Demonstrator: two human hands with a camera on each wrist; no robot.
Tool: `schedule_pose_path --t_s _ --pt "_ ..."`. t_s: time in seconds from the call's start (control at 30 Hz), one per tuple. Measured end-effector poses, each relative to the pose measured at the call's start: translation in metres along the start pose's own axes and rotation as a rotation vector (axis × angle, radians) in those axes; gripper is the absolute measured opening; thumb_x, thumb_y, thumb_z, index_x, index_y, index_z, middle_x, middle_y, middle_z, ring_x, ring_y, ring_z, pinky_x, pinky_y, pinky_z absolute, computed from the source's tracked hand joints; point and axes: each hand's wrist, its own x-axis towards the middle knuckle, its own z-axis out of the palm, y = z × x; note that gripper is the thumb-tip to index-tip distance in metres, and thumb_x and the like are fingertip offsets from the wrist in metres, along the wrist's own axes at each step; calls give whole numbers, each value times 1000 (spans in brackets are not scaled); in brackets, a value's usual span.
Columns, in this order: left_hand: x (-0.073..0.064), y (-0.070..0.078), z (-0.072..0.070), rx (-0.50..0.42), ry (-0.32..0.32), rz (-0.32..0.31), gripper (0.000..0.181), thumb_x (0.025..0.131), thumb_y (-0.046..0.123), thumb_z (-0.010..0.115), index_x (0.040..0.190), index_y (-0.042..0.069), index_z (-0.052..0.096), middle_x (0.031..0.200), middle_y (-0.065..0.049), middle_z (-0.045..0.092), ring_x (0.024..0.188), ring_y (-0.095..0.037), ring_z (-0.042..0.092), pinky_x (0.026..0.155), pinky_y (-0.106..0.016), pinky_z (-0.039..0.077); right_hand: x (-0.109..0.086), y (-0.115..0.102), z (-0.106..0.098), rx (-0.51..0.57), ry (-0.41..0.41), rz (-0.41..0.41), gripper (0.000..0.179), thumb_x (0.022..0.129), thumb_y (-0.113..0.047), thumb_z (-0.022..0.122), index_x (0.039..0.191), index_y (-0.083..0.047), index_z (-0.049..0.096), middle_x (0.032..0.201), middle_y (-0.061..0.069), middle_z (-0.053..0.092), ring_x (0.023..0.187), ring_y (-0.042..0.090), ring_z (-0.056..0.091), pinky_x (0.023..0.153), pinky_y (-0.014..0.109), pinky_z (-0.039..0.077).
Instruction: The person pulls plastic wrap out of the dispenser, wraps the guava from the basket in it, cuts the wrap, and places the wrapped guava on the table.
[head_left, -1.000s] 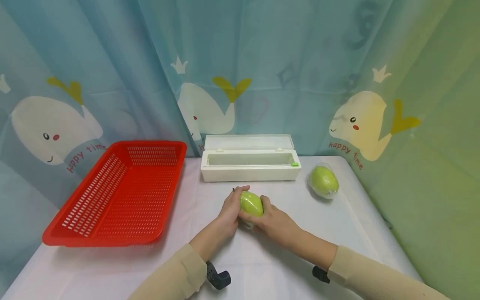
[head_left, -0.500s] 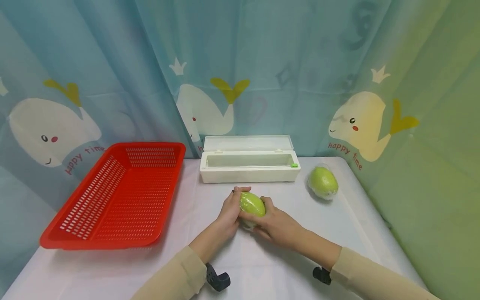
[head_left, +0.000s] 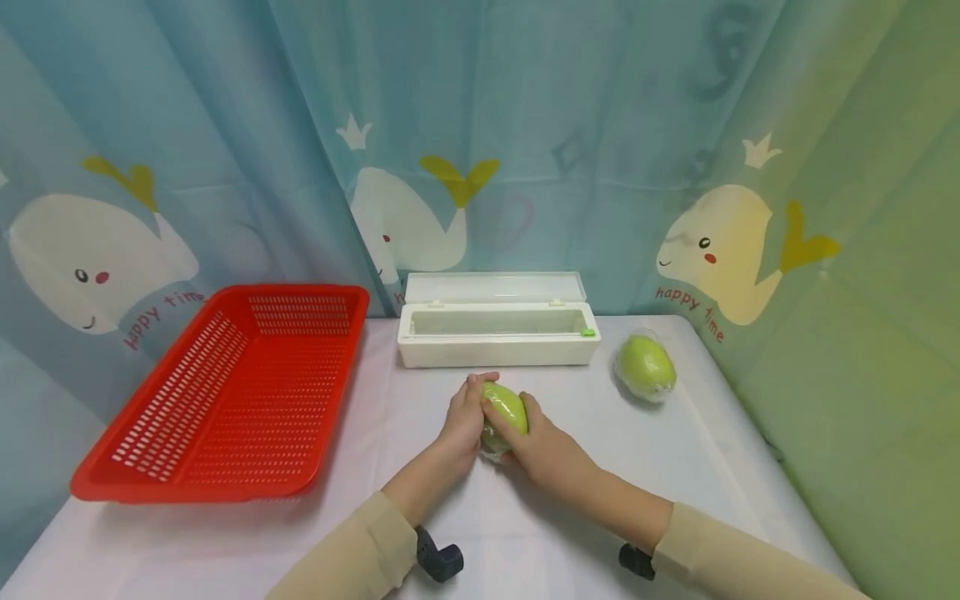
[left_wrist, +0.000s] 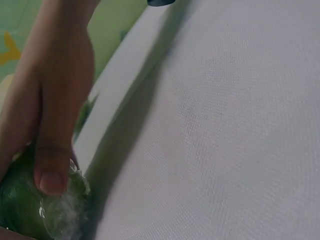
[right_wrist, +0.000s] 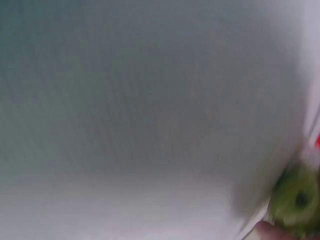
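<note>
Between both hands, at the middle of the table, is a green fruit [head_left: 507,406] wrapped in clear film. My left hand [head_left: 460,421] holds its left side, with the fingers bent around the far end. From the right, my right hand [head_left: 551,442] grips it, the thumb lying across the top. The left wrist view has the right thumb pressing on the film-covered fruit [left_wrist: 22,200], where the film looks bunched. At the lower right of the right wrist view, the fruit [right_wrist: 292,197] shows a dark spot on its end. Much of the fruit is hidden by the fingers.
Behind the hands stands a white cling film dispenser [head_left: 498,352], lid raised, with a green slider [head_left: 588,332]. A second film-wrapped green fruit [head_left: 646,367] rests to its right. The red plastic basket [head_left: 258,400] occupies the left. A patterned curtain [head_left: 570,167] closes off the back.
My right thumb has shifted up and across the top of the fruit, and the fruit has turned a little. My left hand has stayed nearly in place.
</note>
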Motion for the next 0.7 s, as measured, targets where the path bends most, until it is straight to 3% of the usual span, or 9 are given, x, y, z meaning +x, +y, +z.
schedule_pose_path --t_s 0.13,0.3,0.53,0.63,0.7 --pt "5 1 -5 -79 -39 -39 59 109 45 21 143 7 49 142 -15 47 125 -23 49 111 -39 39 0 -6 3 -120 0 -20 68 93 -29 71 153 -23 37 147 44 26 118 58 53 61 41 60" --pt "9 5 -16 -192 -129 -142 53 110 39 22 145 6 45 141 -14 47 122 -20 51 109 -37 43 1 -6 5 -166 22 -83 50 98 -27 65 143 -35 46 147 43 26 117 60 54 48 38 57" --pt "7 3 -15 -33 -139 -134 55 106 51 36 147 14 40 140 -10 44 119 -19 48 100 -30 43 2 -5 1 -187 41 -115 48 95 -28 67 138 -39 48 141 40 36 110 55 57 45 40 56" --pt "5 2 -16 -22 -168 -115 60 104 52 39 151 16 33 149 -11 37 132 -25 41 112 -37 36 2 -1 -1 -120 21 -106 47 95 -27 69 135 -42 50 144 38 35 111 54 57 49 42 57" --pt "5 0 -17 -39 -180 -113 62 105 52 34 155 17 26 159 -11 26 145 -29 28 120 -42 24 3 2 -2 -35 -22 -97 49 95 -25 68 136 -45 50 148 38 30 114 54 55 56 45 58"
